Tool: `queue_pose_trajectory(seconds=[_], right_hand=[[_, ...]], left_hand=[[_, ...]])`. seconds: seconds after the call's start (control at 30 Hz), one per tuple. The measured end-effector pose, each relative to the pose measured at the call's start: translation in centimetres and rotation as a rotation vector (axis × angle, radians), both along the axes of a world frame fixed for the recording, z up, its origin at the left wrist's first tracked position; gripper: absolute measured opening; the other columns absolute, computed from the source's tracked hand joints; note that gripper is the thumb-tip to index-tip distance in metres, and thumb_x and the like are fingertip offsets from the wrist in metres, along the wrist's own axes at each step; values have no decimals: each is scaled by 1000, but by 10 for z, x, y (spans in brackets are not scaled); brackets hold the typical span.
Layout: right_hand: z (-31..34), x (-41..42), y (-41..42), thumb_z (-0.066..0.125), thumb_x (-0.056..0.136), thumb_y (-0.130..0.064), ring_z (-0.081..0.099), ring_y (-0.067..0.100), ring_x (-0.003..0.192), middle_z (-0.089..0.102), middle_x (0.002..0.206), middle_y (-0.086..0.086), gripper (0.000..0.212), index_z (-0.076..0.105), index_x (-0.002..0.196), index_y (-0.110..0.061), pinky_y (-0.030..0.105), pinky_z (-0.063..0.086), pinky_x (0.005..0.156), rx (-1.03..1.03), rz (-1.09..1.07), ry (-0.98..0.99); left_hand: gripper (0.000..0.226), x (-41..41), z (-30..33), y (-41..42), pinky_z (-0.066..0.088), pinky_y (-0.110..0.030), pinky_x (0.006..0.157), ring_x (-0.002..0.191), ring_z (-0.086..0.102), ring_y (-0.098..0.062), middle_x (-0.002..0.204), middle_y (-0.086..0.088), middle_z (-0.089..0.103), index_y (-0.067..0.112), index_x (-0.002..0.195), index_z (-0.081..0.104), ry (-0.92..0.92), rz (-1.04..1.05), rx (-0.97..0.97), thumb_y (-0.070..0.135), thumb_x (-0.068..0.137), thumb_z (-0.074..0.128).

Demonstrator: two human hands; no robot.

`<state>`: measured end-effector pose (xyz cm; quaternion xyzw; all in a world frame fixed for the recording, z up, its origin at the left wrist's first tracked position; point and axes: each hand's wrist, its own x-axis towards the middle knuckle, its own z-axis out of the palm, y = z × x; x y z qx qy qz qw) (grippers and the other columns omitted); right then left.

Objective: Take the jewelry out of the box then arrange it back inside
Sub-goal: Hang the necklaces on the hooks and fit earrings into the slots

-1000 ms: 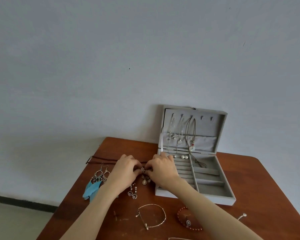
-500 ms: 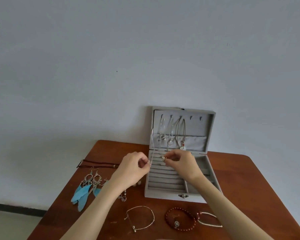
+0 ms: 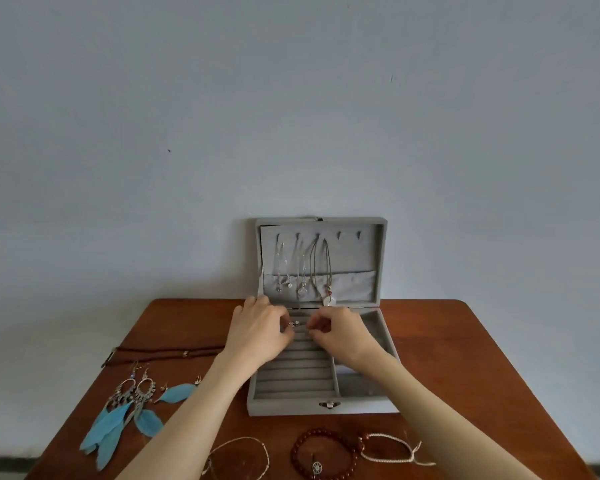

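Grey velvet-lined jewelry box (image 3: 321,408) sits open at centre frame, at the far middle of a reddish-brown wooden table (image 3: 465,362), lid upright against the pale wall (image 3: 291,116). Small metal clasp (image 3: 329,405) on the front wall.

Lid interior: a row of hooks; three carry necklaces. Two thin silver chain necklaces (image 3: 284,268) hang at left, a brown cord necklace with a pale pendant (image 3: 323,271) just right of them; lower ends lie over the lid's fabric pocket.

Base: ribbed ring-roll section at left, open compartments at right.

Both hands are over the back rows of the ring rolls. Left hand (image 3: 257,332): fingers curled, thumb and fingertips pinching a small silver earring (image 3: 291,323), too small to tell more. Right hand (image 3: 342,332): fingers curled inward, tips pinched together close beside the same item; whether they hold a part of it, cannot tell.

On the table, lower left of frame: a pair of silver hoop earrings with blue feathers (image 3: 125,414), a single small blue feather earring (image 3: 177,391) just right of them, a dark brown cord necklace (image 3: 163,353) beyond. Bottom edge, in front of the box: thin silver bangle (image 3: 243,455), dark red beaded bracelet (image 3: 326,452), white braided cord bracelet (image 3: 392,450) touching the beads.
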<state>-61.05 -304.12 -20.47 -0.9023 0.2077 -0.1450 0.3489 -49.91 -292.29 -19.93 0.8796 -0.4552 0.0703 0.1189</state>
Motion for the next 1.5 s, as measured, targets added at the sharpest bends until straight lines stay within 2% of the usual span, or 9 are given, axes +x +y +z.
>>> queue_pose_trajectory(seconds=[0.13, 0.33, 0.63, 0.8, 0.97, 1.07, 1.2, 1.37, 1.5], right_hand=[[6, 7, -1, 58, 84, -13, 61, 14, 93, 70, 98, 5, 18, 70, 99, -13, 18, 44, 80, -58, 41, 56], [11, 16, 2, 56, 86, -17, 60, 20, 102, 69, 106, 2, 22, 70, 103, -20, 34, 50, 89, -131, 35, 147], [12, 26, 7, 53, 86, -16, 58, 25, 107, 67, 112, 10, 29, 68, 110, -22, 35, 48, 92, -164, 15, 206], [9, 27, 10, 54, 87, -15, 58, 26, 103, 64, 108, 12, 21, 68, 103, -16, 37, 50, 87, -210, -27, 174], [10, 23, 14, 50, 90, -15, 60, 26, 100, 64, 109, 10, 23, 68, 104, -14, 38, 51, 85, -262, -24, 176], [11, 17, 17, 49, 91, -13, 58, 27, 101, 59, 114, 10, 25, 67, 107, -13, 38, 50, 87, -278, -15, 157], [16, 10, 27, 49, 92, -18, 58, 26, 100, 59, 113, 9, 24, 66, 108, -13, 38, 49, 87, -284, -2, 103], [18, 3, 54, 46, 93, -25, 59, 23, 98, 62, 107, 3, 25, 65, 107, -17, 34, 48, 83, -362, 24, 23], [16, 9, 79, 47, 93, -23, 57, 20, 103, 65, 106, 2, 25, 67, 108, -18, 34, 42, 94, -386, 94, -8]], left_hand=[[30, 3, 6, -3, 30, -32, 83, 112, 41, -23, 115, -5, 50, 28, 108, 63, 64, 15, 113, 44, 86, 50], [30, 2, 9, -6, 31, -33, 88, 115, 40, -24, 119, -5, 50, 30, 111, 63, 63, 49, 143, 44, 87, 52], [18, 0, 4, -2, 25, -30, 79, 111, 41, -22, 111, 1, 52, 35, 104, 60, 72, 53, -13, 37, 87, 57], [20, 1, -2, -1, 27, -31, 81, 111, 41, -21, 112, 1, 52, 35, 107, 62, 57, 60, -39, 37, 87, 57], [22, 0, -2, -1, 27, -30, 81, 111, 40, -21, 113, 0, 53, 33, 108, 63, 59, 58, -28, 36, 88, 56], [24, 0, 0, 4, 29, -29, 82, 112, 40, -21, 114, 0, 53, 33, 112, 62, 104, 20, -34, 35, 89, 54], [31, 2, 7, 25, 35, -29, 90, 110, 38, -17, 110, 3, 52, 30, 117, 59, 236, -69, -105, 37, 88, 57], [25, 10, 13, 69, 32, -18, 81, 101, 43, -8, 100, 10, 50, 30, 114, 61, 320, -67, -190, 27, 90, 56], [24, 16, 12, 100, 35, -16, 76, 94, 50, -7, 99, 10, 52, 28, 112, 63, 341, -14, -130, 20, 91, 54]])
